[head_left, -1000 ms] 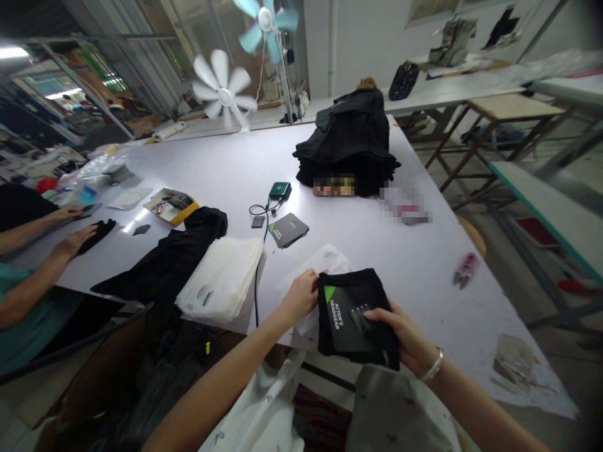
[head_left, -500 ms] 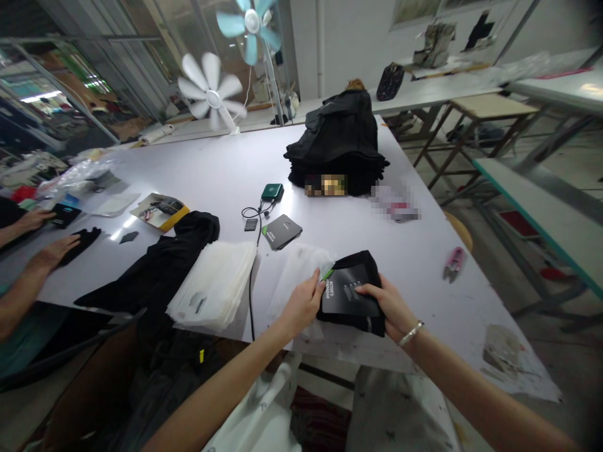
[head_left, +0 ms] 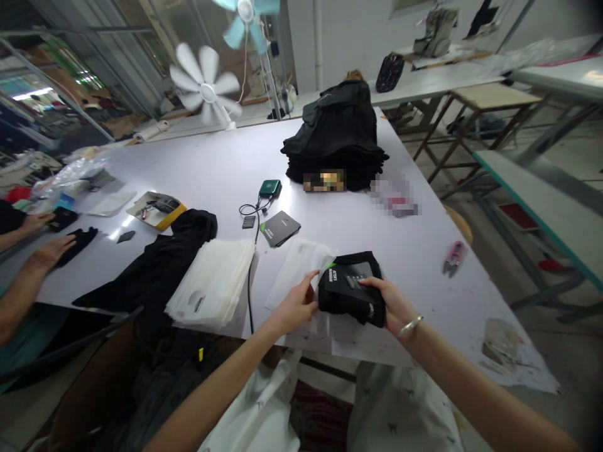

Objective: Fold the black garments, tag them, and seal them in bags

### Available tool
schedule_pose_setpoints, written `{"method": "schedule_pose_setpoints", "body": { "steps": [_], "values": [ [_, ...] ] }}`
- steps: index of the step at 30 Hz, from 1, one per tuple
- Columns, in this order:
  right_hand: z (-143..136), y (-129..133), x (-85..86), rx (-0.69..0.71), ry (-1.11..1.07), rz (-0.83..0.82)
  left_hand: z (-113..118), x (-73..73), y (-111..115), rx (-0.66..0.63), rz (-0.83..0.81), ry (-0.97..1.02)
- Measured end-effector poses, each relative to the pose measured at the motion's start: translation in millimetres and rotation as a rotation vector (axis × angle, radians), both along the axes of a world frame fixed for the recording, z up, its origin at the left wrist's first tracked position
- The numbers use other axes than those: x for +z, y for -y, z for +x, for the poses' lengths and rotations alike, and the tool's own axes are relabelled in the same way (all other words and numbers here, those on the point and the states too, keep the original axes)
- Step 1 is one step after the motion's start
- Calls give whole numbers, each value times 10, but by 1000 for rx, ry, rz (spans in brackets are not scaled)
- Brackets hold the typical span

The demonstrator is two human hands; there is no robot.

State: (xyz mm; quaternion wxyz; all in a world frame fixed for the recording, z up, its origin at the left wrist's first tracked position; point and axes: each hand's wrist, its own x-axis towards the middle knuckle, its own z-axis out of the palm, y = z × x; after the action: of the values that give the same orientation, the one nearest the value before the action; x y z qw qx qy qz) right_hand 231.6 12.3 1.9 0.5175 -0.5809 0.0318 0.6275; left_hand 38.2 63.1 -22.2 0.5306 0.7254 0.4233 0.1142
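Note:
My right hand (head_left: 393, 304) grips the right end of a folded black fabric item (head_left: 351, 307), thumb on top. A black printed card (head_left: 348, 279) with a green corner lies on the fabric under that thumb. A translucent plastic bag (head_left: 292, 270) lies flat at the left end of the fabric. My left hand (head_left: 296, 304) is at this bag's edge, its fingers curled on the plastic beside the fabric, thumb and forefinger a little apart. How far the fabric sits inside the bag, I cannot tell.
Left of my hands is a stack of translucent bags (head_left: 211, 282), with a black cable (head_left: 251, 295) alongside. Further off are printed cards (head_left: 281, 227), a green device (head_left: 270, 188) and a tall black fabric pile (head_left: 336, 138). Pink snips (head_left: 453, 257) lie right. A co-worker's hands (head_left: 49, 251) handle black fabric.
My left hand's thumb and forefinger have parted from their pinch near the card's green corner. The fabric and card have tilted slightly in my right hand. The view has shifted a little.

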Motion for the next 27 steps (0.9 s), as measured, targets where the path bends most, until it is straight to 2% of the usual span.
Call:
{"method": "schedule_pose_setpoints", "body": {
  "steps": [5,9,11,15,18,22,27],
  "values": [
    [-6,-10,49,42,-65,-31,-35,13,26,-108,230,-138],
    [-83,21,-28,5,19,31,-28,20,47,-125,197,-135],
    [-102,44,-86,-13,133,123,-31,26,42,-125,130,-88],
    [-78,87,-193,9,471,297,-27,72,21,-61,31,-4],
    [-45,95,-248,69,604,318,16,149,31,-25,83,26],
    [-34,82,-294,107,684,314,94,283,83,35,202,40],
    [-73,68,-286,83,682,306,129,390,110,89,291,31]
  ]
}}
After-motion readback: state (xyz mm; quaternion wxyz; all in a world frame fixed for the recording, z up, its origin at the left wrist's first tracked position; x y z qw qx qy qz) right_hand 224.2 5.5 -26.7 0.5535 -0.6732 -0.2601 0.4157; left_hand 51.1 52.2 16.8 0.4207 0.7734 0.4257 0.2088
